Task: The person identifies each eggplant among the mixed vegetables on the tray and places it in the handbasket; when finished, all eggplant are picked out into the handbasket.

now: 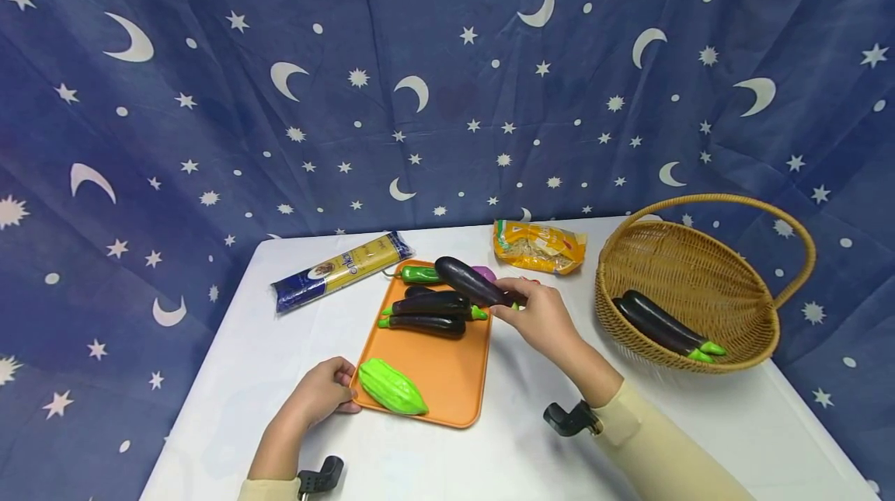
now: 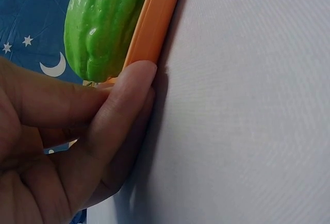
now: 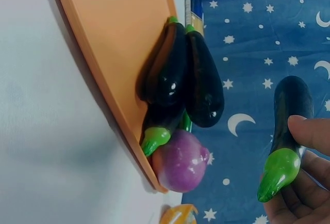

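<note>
My right hand (image 1: 541,318) grips an eggplant (image 1: 467,281) near its green stem end and holds it up over the far right edge of an orange tray (image 1: 440,377). At the tray's near left corner, my left hand (image 1: 322,394) pinches the rim between thumb and fingers. Close to that hand lies a bright green bitter melon (image 1: 391,387). Several more eggplants (image 1: 425,325) lie together in the tray's far half. Behind them are a green pepper (image 1: 419,275) and a purple onion (image 3: 183,161), which the raised eggplant partly hides in the head view.
A wicker basket (image 1: 678,248) with a tall handle stands at the right, holding two eggplants (image 1: 660,321). Behind the tray lie a blue and yellow pasta packet (image 1: 343,272) on the left and an orange bag (image 1: 538,246) on the right. A star-patterned curtain (image 1: 447,81) hangs behind the white table (image 1: 245,392).
</note>
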Demonstrator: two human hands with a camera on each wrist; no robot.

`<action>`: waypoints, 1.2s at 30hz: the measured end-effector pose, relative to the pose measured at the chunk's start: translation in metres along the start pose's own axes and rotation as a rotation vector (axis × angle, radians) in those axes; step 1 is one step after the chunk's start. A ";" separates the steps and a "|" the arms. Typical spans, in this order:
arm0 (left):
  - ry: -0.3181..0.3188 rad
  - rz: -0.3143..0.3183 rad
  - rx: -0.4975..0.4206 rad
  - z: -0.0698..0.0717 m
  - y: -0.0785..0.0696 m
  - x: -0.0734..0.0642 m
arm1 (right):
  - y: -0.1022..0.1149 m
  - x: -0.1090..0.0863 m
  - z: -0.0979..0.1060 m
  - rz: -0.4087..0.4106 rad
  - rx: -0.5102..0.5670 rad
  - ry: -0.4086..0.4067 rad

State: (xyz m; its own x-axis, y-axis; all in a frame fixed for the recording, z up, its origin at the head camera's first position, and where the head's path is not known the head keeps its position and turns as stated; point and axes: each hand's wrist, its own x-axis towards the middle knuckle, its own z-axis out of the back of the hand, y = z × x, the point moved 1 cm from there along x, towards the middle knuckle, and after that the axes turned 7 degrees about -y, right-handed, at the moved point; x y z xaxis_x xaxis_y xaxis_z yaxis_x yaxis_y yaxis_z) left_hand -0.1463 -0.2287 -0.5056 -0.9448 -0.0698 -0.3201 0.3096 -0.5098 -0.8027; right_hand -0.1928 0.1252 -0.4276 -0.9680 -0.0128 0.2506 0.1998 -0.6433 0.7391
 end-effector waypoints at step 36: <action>0.012 0.012 -0.001 0.001 0.000 -0.001 | -0.016 0.003 0.044 -0.045 -0.022 -0.088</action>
State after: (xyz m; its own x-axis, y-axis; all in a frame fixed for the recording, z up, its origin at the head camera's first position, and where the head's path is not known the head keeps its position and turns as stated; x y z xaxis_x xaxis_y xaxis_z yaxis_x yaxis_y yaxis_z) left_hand -0.1456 -0.2296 -0.5046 -0.9395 -0.0656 -0.3362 0.3215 -0.5081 -0.7991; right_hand -0.1925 0.1689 -0.4114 -0.9587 0.0828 0.2722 0.1525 -0.6581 0.7373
